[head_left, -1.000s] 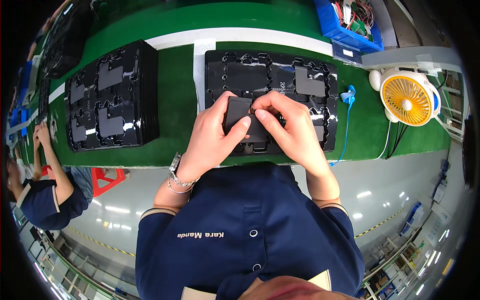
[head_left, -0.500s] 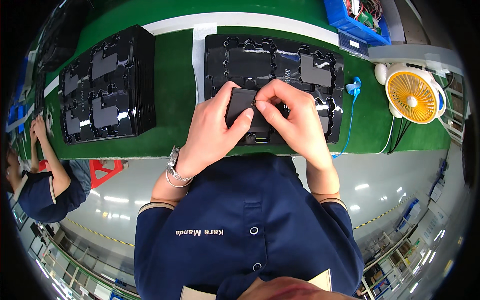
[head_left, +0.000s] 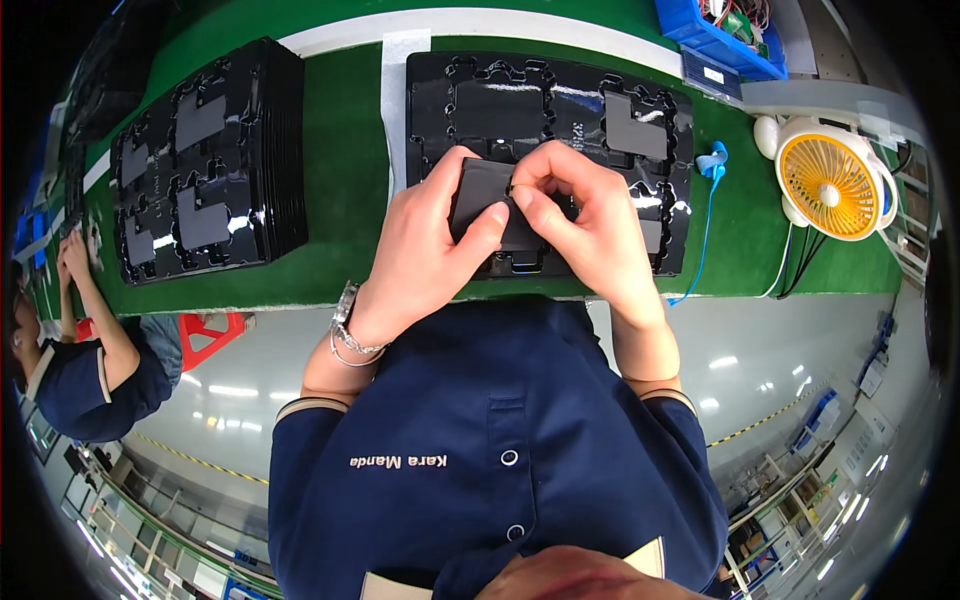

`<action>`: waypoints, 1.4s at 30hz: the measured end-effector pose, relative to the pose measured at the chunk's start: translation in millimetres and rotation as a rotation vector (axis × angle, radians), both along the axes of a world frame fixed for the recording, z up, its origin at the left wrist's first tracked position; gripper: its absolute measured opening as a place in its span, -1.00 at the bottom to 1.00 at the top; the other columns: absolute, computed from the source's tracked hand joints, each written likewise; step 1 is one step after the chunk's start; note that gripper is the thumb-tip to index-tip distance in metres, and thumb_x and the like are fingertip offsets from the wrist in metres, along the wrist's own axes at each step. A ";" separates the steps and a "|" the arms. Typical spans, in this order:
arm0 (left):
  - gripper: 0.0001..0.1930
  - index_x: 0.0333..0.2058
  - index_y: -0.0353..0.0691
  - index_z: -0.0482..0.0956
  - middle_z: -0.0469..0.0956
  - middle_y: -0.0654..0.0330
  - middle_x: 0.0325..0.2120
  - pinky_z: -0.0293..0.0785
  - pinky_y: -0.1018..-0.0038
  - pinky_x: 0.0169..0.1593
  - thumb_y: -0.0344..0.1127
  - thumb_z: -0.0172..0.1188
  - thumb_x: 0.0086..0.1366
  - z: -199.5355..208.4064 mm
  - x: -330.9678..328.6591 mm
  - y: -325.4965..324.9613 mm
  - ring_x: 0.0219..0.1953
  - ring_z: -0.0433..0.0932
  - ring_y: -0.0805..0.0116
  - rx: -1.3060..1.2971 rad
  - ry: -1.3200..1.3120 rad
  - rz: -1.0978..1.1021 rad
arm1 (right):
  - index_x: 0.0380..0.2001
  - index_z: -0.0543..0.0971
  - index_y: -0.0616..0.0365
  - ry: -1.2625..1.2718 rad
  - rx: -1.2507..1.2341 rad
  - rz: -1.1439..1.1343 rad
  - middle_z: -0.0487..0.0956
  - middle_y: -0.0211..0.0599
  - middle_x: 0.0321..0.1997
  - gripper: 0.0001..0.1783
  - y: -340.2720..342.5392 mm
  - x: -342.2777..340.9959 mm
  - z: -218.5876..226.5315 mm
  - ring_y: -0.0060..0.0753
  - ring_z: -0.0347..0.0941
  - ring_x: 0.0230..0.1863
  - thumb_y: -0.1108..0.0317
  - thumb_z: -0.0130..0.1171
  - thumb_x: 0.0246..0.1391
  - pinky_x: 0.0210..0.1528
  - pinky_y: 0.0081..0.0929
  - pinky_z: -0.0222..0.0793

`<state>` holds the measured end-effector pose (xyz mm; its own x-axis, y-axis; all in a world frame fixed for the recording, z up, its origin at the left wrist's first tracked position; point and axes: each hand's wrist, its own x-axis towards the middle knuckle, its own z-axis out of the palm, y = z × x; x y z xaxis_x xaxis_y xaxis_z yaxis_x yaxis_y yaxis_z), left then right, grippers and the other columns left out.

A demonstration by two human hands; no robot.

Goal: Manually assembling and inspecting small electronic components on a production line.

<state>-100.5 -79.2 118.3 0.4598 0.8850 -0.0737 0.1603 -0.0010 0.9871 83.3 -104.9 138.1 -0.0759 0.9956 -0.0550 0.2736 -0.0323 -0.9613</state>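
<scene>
A flat dark grey piece (head_left: 482,185), squared at its upper left, is held over the near middle of a glossy black moulded tray (head_left: 428,92). My left hand (head_left: 420,240) grips it from the left, thumb laid on its face and fingers hidden behind. My right hand (head_left: 600,225) is closed in a pinch, thumb and index fingertips meeting at the piece's right edge. Whatever small part lies between those fingertips is too small to make out. At the tray's far right, an L-shaped grey piece (head_left: 636,132) rests in its pocket.
A stack of similar black trays (head_left: 278,150) stands left on the green bench (head_left: 345,190). To the right are a blue earbud-like item (head_left: 712,160) on a cord, a yellow-and-white fan (head_left: 828,190) and a blue bin (head_left: 705,45) of wires. Another person (head_left: 100,365) works at far left.
Bench, trays and hands all sit slightly higher in the picture, as the view has shifted a little. Both hands keep nearly the same grip on the dark grey piece.
</scene>
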 end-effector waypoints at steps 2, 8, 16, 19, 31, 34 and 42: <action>-0.79 -0.20 -0.30 0.41 0.56 0.11 -0.54 0.49 0.40 -0.44 -0.34 0.22 0.29 -0.1 -0.2 -0.4 -0.53 0.67 0.24 -0.007 -0.015 0.009 | -0.34 0.54 0.23 0.021 -0.009 -0.011 0.59 -0.31 -0.46 -0.91 -0.8 -0.7 0.0 -0.48 0.52 -0.41 0.44 0.19 0.12 -0.41 -0.51 0.35; -0.80 -0.21 -0.30 0.41 0.57 0.12 -0.54 0.51 0.42 -0.44 -0.35 0.21 0.30 1.5 -0.7 -0.3 -0.51 0.69 0.26 -0.016 -0.024 0.003 | -0.33 0.56 0.26 0.028 -0.036 -0.006 0.62 -0.29 -0.43 -0.90 -0.7 0.4 1.8 -0.48 0.55 -0.38 0.44 0.19 0.13 -0.33 -0.50 0.41; -0.85 -0.20 -0.36 0.41 0.55 0.22 -0.40 0.64 0.54 -0.36 -0.45 0.15 0.32 1.7 -4.9 0.1 -0.39 0.58 0.55 0.015 0.090 -0.067 | -0.33 0.57 0.29 0.023 -0.035 0.001 0.63 -0.27 -0.45 -0.89 -0.8 1.5 6.0 -0.47 0.55 -0.40 0.45 0.20 0.11 -0.28 -0.49 0.46; -0.77 -0.23 -0.28 0.42 0.50 0.07 -0.56 0.43 0.31 -0.43 -0.30 0.24 0.24 -3.1 -0.7 -3.3 -0.54 0.57 0.07 0.055 0.050 0.012 | -0.35 0.57 0.29 0.010 -0.027 -0.002 0.62 -0.28 -0.46 -0.90 -1.2 1.5 3.5 -0.50 0.53 -0.43 0.46 0.20 0.11 -0.30 -0.50 0.44; -0.77 -0.23 -0.29 0.42 0.52 0.06 -0.54 0.45 0.32 -0.41 -0.32 0.24 0.24 -0.5 1.4 -5.2 -0.52 0.58 0.05 0.034 0.044 0.012 | -0.35 0.56 0.28 0.007 -0.012 -0.018 0.61 -0.28 -0.49 -0.92 -5.1 1.2 1.2 -0.48 0.52 -0.46 0.48 0.20 0.09 -0.35 -0.51 0.42; -0.77 -0.23 -0.29 0.42 0.52 0.06 -0.54 0.45 0.31 -0.41 -0.32 0.24 0.24 -2.4 2.0 -5.9 -0.52 0.58 0.04 0.016 0.037 0.012 | -0.33 0.56 0.27 -0.060 -0.003 -0.015 0.60 -0.27 -0.46 -0.91 -6.3 -0.1 0.8 -0.45 0.54 -0.43 0.48 0.19 0.10 -0.33 -0.51 0.43; -0.81 -0.25 -0.31 0.42 0.56 0.13 -0.57 0.48 0.44 -0.44 -0.35 0.22 0.30 -3.3 4.1 -4.8 -0.57 0.62 0.34 -0.030 -0.036 0.050 | -0.30 0.57 0.28 0.146 -0.117 -0.040 0.59 -0.42 -0.40 -0.90 -6.0 2.4 -6.6 -0.62 0.49 -0.34 0.46 0.24 0.16 -0.23 -0.56 0.43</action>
